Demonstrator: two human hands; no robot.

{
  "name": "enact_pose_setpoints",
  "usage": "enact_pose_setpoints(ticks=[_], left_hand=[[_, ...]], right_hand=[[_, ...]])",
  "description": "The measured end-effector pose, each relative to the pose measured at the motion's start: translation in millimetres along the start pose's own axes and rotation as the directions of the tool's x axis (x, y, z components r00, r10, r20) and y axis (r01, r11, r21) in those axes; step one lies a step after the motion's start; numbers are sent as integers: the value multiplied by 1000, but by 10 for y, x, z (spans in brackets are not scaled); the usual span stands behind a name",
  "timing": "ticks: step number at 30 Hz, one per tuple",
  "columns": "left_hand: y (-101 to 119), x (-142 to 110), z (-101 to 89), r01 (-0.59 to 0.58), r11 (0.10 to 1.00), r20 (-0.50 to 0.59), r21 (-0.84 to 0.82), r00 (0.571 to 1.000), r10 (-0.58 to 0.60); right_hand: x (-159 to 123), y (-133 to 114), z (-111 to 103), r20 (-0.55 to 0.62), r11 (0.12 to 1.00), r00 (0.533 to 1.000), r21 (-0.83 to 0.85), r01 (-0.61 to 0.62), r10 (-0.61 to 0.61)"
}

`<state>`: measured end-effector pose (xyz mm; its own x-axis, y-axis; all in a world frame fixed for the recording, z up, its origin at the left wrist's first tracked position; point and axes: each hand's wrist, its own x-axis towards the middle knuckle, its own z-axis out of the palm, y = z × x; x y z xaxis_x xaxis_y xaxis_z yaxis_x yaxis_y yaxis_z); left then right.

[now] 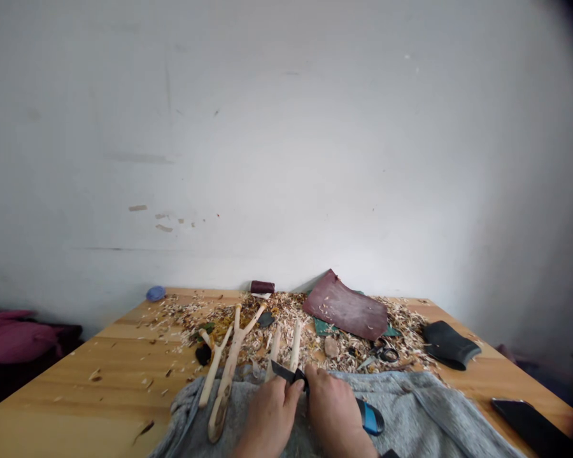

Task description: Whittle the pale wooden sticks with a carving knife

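While the right hand [335,406] grips the knife [371,417] by its handle, the left hand [270,415] is closed round a fork [296,345], thumb against the knife near the blade's base. Two pale prongs rise beyond the fingers, the blade crossing in front of one. Beneath lies a grey cloth [401,401], with a large fork [230,369] partly on it to the left. Farther out are shavings [286,310], scissors [388,354] and a maroon sheet [346,308].

Knife [281,371]: grip mostly under right hand [334,407]. Pale wood [295,346]: lower part hidden by left hand [270,413]; join of prongs unseen. Forearms and grey cloth [410,407] cut by bottom edge. Pink item [19,337] runs off left, unidentifiable. Dark slab [525,420] fades into dark corner.
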<state>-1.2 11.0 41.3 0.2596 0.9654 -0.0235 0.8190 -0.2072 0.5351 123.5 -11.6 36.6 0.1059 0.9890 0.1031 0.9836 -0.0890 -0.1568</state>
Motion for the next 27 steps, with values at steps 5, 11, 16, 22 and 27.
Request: enact_pose_setpoints(ticks=[5,11,16,22,27], left_hand=[[19,9,-24,9,999,11,43,1000,-9],[22,-10,-43,10,997,-5,78,1000,-9],[-13,-16,-5,-6,997,-55,82,998,11],[20,-29,-19,5,998,-37,61,999,-3],[45,-61,-56,-22,1000,8,4,1000,22]], right_hand=[[-2,-18,2,4,999,1000,-43,-17,17],[14,5,1,-3,998,1000,-65,-14,14],[6,-1,37,-65,994,998,-111,-14,7],[118,139,49,-133,996,990,-71,-53,43],[252,521,27,-115,962,955,20,-273,274]])
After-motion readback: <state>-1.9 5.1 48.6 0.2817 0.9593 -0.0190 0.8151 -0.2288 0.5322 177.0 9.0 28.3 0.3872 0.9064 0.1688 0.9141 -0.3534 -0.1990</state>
